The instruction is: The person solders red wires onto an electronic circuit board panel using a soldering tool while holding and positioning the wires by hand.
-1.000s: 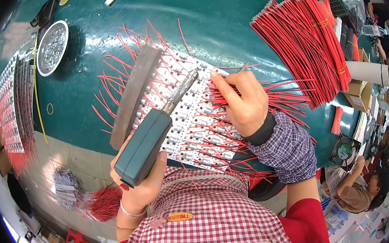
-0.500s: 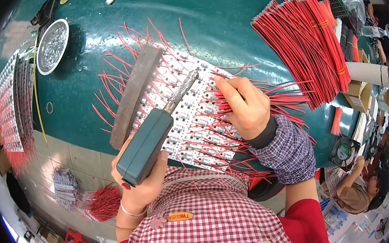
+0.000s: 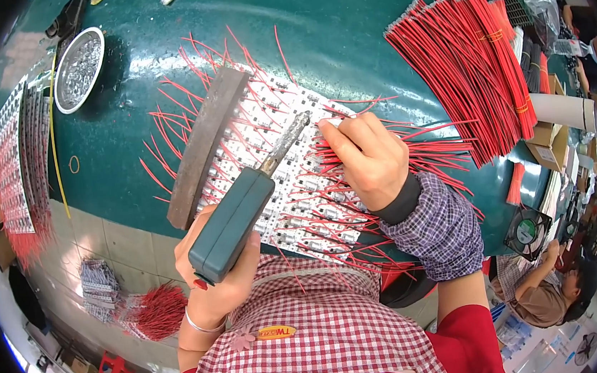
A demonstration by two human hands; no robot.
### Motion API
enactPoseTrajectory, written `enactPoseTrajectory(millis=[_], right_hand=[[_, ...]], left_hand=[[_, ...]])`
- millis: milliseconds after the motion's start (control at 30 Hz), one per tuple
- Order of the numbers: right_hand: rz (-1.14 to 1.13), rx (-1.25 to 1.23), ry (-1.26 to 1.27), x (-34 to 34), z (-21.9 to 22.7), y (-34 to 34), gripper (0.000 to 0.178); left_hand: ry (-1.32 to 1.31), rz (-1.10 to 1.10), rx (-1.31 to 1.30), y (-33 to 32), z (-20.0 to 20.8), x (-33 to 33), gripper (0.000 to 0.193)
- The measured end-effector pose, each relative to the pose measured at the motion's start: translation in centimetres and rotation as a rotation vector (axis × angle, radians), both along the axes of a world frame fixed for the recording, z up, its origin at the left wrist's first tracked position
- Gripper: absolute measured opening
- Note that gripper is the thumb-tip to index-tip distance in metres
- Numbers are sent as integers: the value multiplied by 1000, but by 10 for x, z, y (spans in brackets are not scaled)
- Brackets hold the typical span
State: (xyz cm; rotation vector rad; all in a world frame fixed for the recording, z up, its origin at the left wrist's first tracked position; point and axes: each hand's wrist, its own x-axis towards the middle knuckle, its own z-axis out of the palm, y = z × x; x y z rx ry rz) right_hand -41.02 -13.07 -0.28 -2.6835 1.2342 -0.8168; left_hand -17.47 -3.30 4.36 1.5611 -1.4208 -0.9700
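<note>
My left hand is closed around a dark green soldering gun. Its silvery tip reaches up and right over a white circuit board panel, ending just left of my right fingertips. My right hand is closed in a pinch at the panel's upper right. Thin red wires run under and beside it; my fingers hide which of them it grips. More red wires stick out along both sides of the panel. A dark metal bar lies across the panel's left part.
At the right lies a large stack of red wires, with a small fan nearer me. A metal bowl of silvery bits stands at the upper left, next to stacked wired panels. A person sits at the lower right.
The soldering gun has shifted slightly right, its tip coming closer to my right fingers. My right hand has moved a little left and keeps its pinch.
</note>
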Motion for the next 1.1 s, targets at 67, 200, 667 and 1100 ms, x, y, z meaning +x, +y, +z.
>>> enactPoseTrajectory(millis=[67,200,667,1100], right_hand=[[5,1,6,0,0,0,49],[4,3,3,1,1,0,48],[-3,-17,54,5,3,1,40],[8,-4,152,1,2,3,30]], left_hand=[[-18,-16,-3,0,-1,1,24],[-50,-40,-25,1,-4,2,23],[-56,-54,34,0,-3,1,21],[-78,-36,15,6,-5,2,20]])
